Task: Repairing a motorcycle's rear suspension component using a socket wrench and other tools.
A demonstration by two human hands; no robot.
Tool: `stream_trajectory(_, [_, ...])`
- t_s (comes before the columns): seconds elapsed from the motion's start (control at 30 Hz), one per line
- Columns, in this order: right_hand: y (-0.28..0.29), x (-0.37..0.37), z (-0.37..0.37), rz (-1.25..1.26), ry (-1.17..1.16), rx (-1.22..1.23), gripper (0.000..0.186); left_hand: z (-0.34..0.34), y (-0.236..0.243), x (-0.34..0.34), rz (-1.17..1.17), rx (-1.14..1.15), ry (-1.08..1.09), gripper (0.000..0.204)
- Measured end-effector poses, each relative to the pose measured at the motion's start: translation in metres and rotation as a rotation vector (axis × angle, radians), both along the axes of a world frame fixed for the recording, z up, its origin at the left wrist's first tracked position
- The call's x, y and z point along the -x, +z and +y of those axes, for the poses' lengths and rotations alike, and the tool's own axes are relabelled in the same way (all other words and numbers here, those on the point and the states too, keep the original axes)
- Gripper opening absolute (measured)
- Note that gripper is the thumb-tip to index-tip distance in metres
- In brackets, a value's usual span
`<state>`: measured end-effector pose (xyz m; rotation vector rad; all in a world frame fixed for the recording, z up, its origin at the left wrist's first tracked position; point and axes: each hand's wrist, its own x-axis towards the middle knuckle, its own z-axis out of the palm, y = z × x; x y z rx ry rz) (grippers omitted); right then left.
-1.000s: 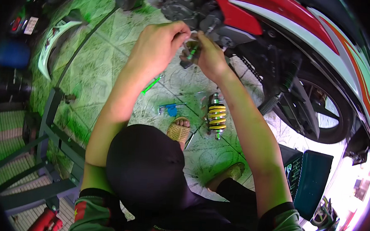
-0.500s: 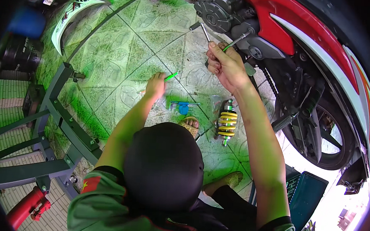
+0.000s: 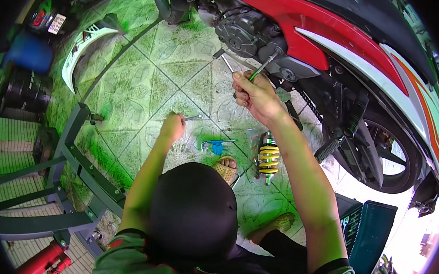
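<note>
My left hand is closed around one end of a small wrench, held low over the tiled floor, with its far end pointing right. My right hand is raised beside the motorcycle, fingers wrapped round a metal lever with a black end, seemingly a gear lever. From the same fist a slim rod runs up to the engine side; whether rod and lever join is hidden by my fingers. Between my hands, nearer me, lies a blue-holder hex key set. A yellow-spring shock absorber rests to its right.
A grey metal frame stands on the left, with a red cylinder below it. A white fairing piece lies farther off. An open teal toolbox sits at lower right, and my sandalled foot is by the hex keys.
The view has shifted, so the motorcycle shows more to the left. My left hand has moved slightly left and the wrench lies flatter. My right hand keeps its grip on the lever.
</note>
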<state>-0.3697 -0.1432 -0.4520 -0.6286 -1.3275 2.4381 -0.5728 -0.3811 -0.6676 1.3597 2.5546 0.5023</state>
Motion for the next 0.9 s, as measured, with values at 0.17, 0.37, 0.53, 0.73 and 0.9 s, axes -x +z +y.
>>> stream_trajectory(0.17, [0.002,-0.011,0.006,0.006,-0.02,0.013,0.029,0.052,0.197,-0.013,-0.352,-0.446,0.006,0.019])
stream_trajectory(0.37, [0.002,-0.002,0.002,0.041,0.0,0.015,0.03,0.103,0.299,-0.039,-0.279,-0.918,0.061,0.021])
stream_trajectory(0.53, [0.001,-0.004,0.0,-0.003,-0.063,0.014,0.029,0.118,0.327,-0.056,-0.032,-0.865,-0.08,0.022])
stream_trajectory(0.73, [0.002,-0.005,0.001,0.009,-0.026,-0.008,0.028,0.118,0.338,-0.064,0.188,-0.87,-0.268,0.023])
stream_trajectory(0.9, [0.003,-0.005,-0.001,-0.01,-0.016,-0.043,0.026,0.117,0.352,-0.069,0.116,-0.804,-0.26,0.026])
